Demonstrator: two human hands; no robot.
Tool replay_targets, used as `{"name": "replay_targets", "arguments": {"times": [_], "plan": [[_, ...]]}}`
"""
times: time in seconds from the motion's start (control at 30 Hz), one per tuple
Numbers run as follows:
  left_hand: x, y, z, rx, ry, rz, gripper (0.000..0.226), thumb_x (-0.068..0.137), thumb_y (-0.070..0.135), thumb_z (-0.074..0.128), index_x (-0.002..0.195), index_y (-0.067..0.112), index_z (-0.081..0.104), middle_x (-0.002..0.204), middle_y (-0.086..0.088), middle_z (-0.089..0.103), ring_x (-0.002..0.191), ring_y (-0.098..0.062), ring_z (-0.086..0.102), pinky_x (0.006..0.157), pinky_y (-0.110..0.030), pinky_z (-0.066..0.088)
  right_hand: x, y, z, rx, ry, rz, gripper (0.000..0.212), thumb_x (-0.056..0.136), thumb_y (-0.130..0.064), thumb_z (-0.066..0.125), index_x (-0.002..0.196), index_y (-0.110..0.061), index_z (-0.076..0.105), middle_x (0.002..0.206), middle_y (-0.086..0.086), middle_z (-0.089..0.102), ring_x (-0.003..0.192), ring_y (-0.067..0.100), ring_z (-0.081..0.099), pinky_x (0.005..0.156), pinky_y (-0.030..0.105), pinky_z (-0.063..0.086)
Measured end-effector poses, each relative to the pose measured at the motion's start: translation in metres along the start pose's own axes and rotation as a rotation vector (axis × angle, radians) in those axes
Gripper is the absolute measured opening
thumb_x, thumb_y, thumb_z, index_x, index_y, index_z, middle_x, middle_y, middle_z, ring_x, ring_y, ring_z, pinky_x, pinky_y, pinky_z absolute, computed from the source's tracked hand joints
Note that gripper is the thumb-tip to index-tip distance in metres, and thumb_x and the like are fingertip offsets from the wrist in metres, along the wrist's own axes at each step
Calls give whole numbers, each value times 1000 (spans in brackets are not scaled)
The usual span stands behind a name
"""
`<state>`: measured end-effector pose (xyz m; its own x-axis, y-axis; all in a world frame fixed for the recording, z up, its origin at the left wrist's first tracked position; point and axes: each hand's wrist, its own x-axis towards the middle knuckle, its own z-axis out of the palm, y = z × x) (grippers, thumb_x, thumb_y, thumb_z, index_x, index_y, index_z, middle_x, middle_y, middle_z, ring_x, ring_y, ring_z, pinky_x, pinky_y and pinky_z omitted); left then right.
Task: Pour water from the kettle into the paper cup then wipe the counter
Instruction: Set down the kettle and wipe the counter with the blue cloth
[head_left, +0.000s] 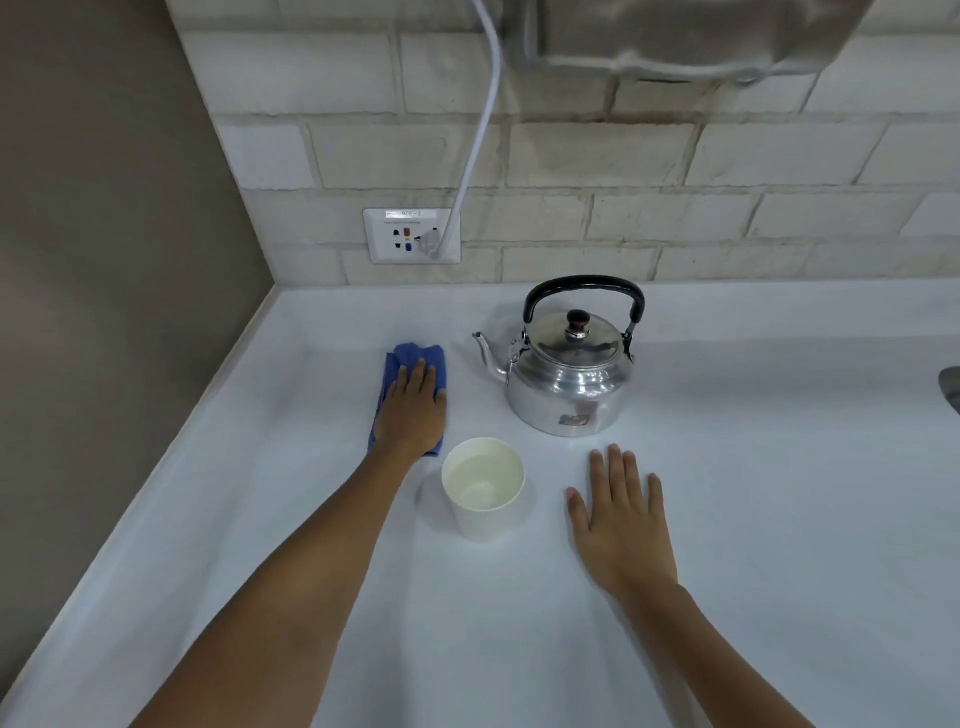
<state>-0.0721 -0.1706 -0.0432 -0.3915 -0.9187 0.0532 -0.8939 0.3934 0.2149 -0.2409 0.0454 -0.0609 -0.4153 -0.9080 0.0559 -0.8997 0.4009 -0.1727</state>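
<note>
A shiny metal kettle (569, 371) with a black handle stands upright on the white counter (753, 519), spout pointing left. In front of it, a white paper cup (483, 488) stands upright with water in it. My left hand (413, 410) lies flat on a folded blue cloth (413, 358), left of the kettle and just behind the cup, pressing it onto the counter. My right hand (621, 512) rests flat on the counter, fingers spread, to the right of the cup and in front of the kettle, holding nothing.
A wall socket (411, 236) with a white cable (480, 124) plugged in sits on the brick wall behind. A brown side wall borders the counter on the left. A grey object (950, 387) shows at the right edge.
</note>
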Motion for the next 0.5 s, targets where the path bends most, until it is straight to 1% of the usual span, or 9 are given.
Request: {"name": "replay_targets", "arguments": {"times": [0.1,0.13,0.2,0.27,0.33,0.37,0.4,0.47,0.5], "plan": [[-35,4,1,-3,-29,292,50,98,21,29,142,3,15,155,-16,9,143,-30,6,118,-39,11,1,1,0,3,12,-11,62,94,-46,14,145,-13,0,158,9,2,145,22,-3,120,45,3],[-52,3,-1,-33,-56,372,51,97,21,33,143,7,15,155,-13,11,143,-27,7,118,-35,10,1,2,0,6,11,-16,62,94,-46,15,145,-13,1,158,9,3,145,22,-2,120,45,3],[-86,-9,-3,-183,-69,395,50,97,27,36,143,22,18,154,-1,21,141,-20,16,112,-30,18,0,4,1,9,18,-27,62,95,-46,16,145,-13,3,157,9,5,145,23,0,119,45,4],[-109,-29,-11,-224,-36,429,45,97,29,33,142,29,23,152,6,25,139,-14,24,110,-25,21,-1,5,1,7,22,-36,62,94,-46,16,145,-12,4,157,10,6,145,23,1,119,45,5],[-110,-47,-18,-194,-49,440,45,98,22,34,141,27,24,151,13,16,140,-9,18,110,-16,14,-1,4,1,3,19,-34,62,94,-47,15,145,-12,4,157,10,6,145,24,1,119,46,5],[-103,-48,-22,-150,-41,434,44,98,20,33,141,24,24,151,12,14,141,-10,15,110,-14,10,0,3,1,0,20,-30,62,94,-46,15,145,-12,4,157,11,6,145,24,2,119,46,5],[-94,-45,-20,-116,-26,404,44,99,18,31,142,19,24,153,6,13,142,-14,13,112,-17,9,0,2,1,-5,24,-27,62,94,-46,15,145,-11,5,157,11,7,144,25,3,119,47,6],[-78,-28,-16,-81,-22,247,45,99,17,24,143,7,18,156,-8,10,143,-23,7,117,-29,6,0,2,0,-14,32,-24,63,94,-46,15,145,-10,7,157,12,9,144,25,4,119,47,7],[-76,-18,-13,-45,-20,191,46,99,17,20,143,3,13,156,-12,8,143,-27,4,119,-35,3,-1,2,0,-15,33,-26,63,94,-46,15,145,-10,7,157,12,10,144,25,5,119,48,8]]}}
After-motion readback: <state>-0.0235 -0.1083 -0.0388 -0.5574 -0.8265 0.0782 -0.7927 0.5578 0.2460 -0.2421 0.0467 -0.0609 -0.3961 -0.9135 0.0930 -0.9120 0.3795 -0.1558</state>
